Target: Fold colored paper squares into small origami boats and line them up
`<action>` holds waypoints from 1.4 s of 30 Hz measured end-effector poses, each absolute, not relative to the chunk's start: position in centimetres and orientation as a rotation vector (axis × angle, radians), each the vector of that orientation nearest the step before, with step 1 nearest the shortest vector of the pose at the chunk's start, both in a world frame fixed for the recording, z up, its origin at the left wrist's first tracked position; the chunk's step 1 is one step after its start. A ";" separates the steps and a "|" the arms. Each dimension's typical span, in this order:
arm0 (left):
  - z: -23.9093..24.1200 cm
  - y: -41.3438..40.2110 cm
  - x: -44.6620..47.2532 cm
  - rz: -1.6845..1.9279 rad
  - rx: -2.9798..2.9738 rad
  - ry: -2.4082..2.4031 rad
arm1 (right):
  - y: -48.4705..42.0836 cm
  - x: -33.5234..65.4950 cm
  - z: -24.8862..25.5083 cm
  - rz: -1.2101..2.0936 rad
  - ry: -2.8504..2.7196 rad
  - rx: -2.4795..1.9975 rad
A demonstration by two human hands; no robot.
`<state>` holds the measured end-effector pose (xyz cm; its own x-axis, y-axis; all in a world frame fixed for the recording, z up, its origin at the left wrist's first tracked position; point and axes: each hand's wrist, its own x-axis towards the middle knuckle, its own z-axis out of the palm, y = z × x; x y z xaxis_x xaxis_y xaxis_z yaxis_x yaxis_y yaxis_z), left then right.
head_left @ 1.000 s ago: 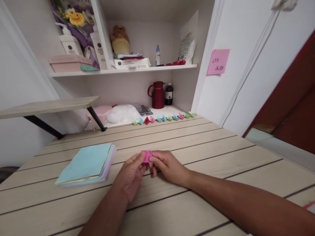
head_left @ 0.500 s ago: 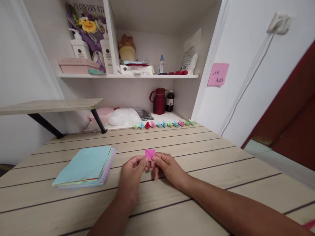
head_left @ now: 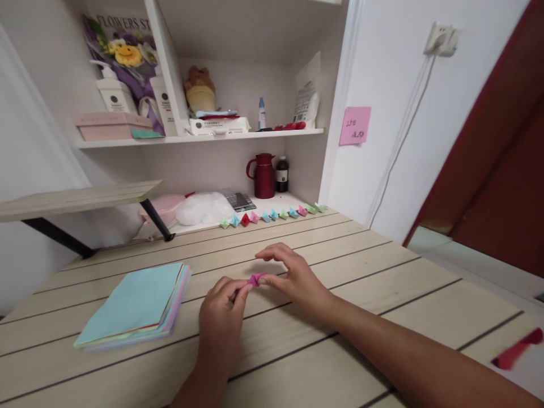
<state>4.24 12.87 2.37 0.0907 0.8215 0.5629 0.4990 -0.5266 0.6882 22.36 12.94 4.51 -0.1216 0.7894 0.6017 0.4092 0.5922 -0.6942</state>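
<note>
A small folded piece of magenta paper [head_left: 255, 279] is held just above the wooden table [head_left: 272, 362]. Thumb and forefinger of my left hand [head_left: 221, 309] pinch its left side. My right hand [head_left: 301, 283] has its thumb against the paper's right edge, while the other fingers are raised and spread away from it. The paper looks tilted and partly opened along its folds. To the left of my left hand lies a stack of square coloured paper [head_left: 136, 300], light blue on top.
A row of small folded paper pieces [head_left: 274, 215] in several colours lines the table's back edge. Behind it stand a dark red jug [head_left: 264, 177] and a dark bottle [head_left: 281, 174]. A raised wooden stand [head_left: 80, 198] is at left. Something red [head_left: 518, 348] lies at the right edge.
My right fingers have let go and spread upward, leaving the thumb at the paper. The paper has turned from a flat square facing me to a tilted shape. The view has shifted right.
</note>
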 end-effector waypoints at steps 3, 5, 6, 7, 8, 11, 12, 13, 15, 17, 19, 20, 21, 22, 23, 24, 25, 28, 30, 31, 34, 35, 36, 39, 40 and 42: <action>2.2 12.8 4.2 1.413 2.140 1.295 | 12.9 22.5 4.8 0.385 -1.800 -0.979; 2.3 12.8 4.2 1.417 2.159 1.268 | 12.9 22.5 4.8 0.378 -1.819 -0.984; 2.3 12.9 4.2 1.421 2.156 1.250 | 12.9 22.6 4.7 0.383 -1.820 -0.989; 2.4 13.0 4.2 1.431 2.145 1.234 | 12.9 22.6 4.7 0.388 -1.819 -0.994; 2.4 13.0 4.3 1.446 2.130 1.223 | 12.9 22.6 4.6 0.392 -1.821 -0.999; 2.3 13.2 4.4 1.484 2.106 1.220 | 13.0 22.7 4.5 0.387 -1.835 -1.034; 2.3 13.3 4.5 1.489 2.115 1.226 | 12.9 22.7 4.5 0.390 -1.842 -1.051; 2.2 13.3 4.5 1.486 2.131 1.231 | 12.9 22.7 4.6 0.397 -1.849 -1.067; 2.2 13.3 4.5 1.463 2.164 1.235 | 12.8 22.6 4.6 0.419 -1.865 -1.090; 2.3 13.2 4.4 1.421 2.193 1.236 | 12.8 22.5 4.6 0.436 -1.888 -1.094; 2.4 13.1 4.3 1.360 2.218 1.240 | 12.9 22.6 4.4 0.449 -1.908 -1.098; 2.5 13.1 4.3 1.328 2.223 1.246 | 12.9 22.6 4.2 0.461 -1.915 -1.103; 2.6 13.0 4.2 1.302 2.221 1.255 | 13.0 22.6 4.0 0.476 -1.916 -1.107; 2.6 13.0 4.2 1.283 2.212 1.268 | 13.1 22.7 3.8 0.493 -1.913 -1.108; 2.6 13.0 4.2 1.275 2.197 1.288 | 13.1 22.7 3.7 0.508 -1.906 -1.107; 2.6 13.0 4.2 1.278 2.183 1.311 | 13.1 22.7 3.5 0.515 -1.899 -1.103; 2.6 13.0 4.2 1.289 2.173 1.336 | 13.2 22.6 3.4 0.517 -1.895 -1.095; 2.6 13.0 4.2 1.314 2.172 1.380 | 13.1 22.5 3.3 0.483 -1.911 -1.077; 2.5 13.0 4.3 1.310 2.190 1.375 | 13.0 22.3 3.4 0.448 -1.919 -1.064; 2.5 13.0 4.4 1.307 2.199 1.370 | 12.9 22.3 3.4 0.433 -1.915 -1.058; 2.4 12.9 4.6 1.319 2.216 1.354 | 12.9 22.2 3.6 0.407 -1.903 -1.042; 2.3 12.9 4.7 1.324 2.222 1.348 | 12.9 22.2 3.6 0.400 -1.903 -1.042; 2.3 12.9 4.7 1.327 2.229 1.341 | 12.9 22.2 3.6 0.392 -1.909 -1.045; 2.3 12.9 4.7 1.330 2.237 1.328 | 13.0 22.3 3.6 0.370 -1.936 -1.061; 2.4 12.9 4.7 1.329 2.232 1.324 | 13.0 22.3 3.6 0.368 -1.945 -1.064; 2.5 12.9 4.7 1.321 2.209 1.305 | 13.0 22.3 3.7 0.376 -1.954 -1.070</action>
<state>4.75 12.89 2.52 0.1855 0.7969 0.5749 0.5656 -0.5650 0.6007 22.30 13.00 3.69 -0.2688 0.7985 0.5386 0.5415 0.5878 -0.6011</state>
